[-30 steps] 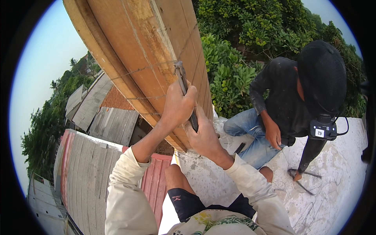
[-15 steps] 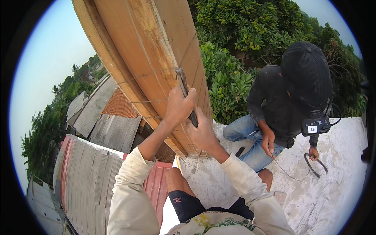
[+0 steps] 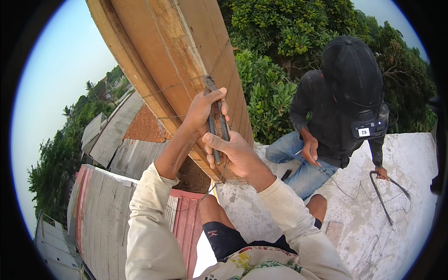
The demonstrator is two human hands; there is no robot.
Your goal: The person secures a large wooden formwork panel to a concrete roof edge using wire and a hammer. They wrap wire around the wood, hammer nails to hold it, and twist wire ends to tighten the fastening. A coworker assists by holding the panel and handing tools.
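Note:
Both my hands are on a pair of dark metal pincers (image 3: 212, 122), whose jaws sit at a wire on the edge of a tall boxed wooden post (image 3: 161, 56). My left hand (image 3: 201, 111) wraps the handles just below the jaws. Lower down, my right hand (image 3: 235, 153) is closed round the handle ends, which are spread slightly apart. Several thin wires bind the post's boards. A loose wire (image 3: 205, 197) curves down below my right hand. Whether the jaws grip the wire is too small to tell.
To the right a person in black (image 3: 343, 102) crouches, one hand on bent dark wire (image 3: 380, 196). We are on a pale concrete slab (image 3: 298, 233) with loose wires and a brick piece (image 3: 334, 231). Lower roofs (image 3: 105, 210) lie beyond the left edge; trees (image 3: 266, 93) stand behind.
The pincers' handles have come apart and the tool sits a little left. My left thumb side has turned upward. The co-worker's bent wire has opened wider and shifted right.

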